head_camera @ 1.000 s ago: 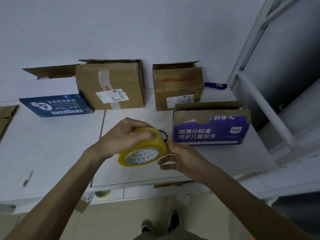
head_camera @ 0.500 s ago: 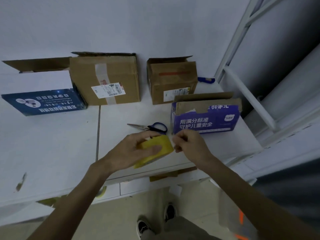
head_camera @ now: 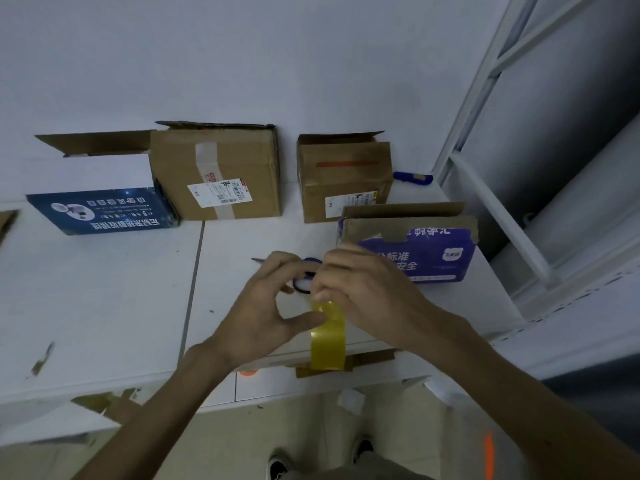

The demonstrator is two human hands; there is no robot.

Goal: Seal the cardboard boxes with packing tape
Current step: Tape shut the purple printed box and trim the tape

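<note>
Left hand and right hand together hold yellow packing tape.

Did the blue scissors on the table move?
No. The blue-handled metal scissors still lie just left of the purple cardboard box, same as before.

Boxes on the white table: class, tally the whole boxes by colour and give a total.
Plain brown boxes: 2
Blue-and-white box: 1
Purple box: 1
Total: 4
</note>
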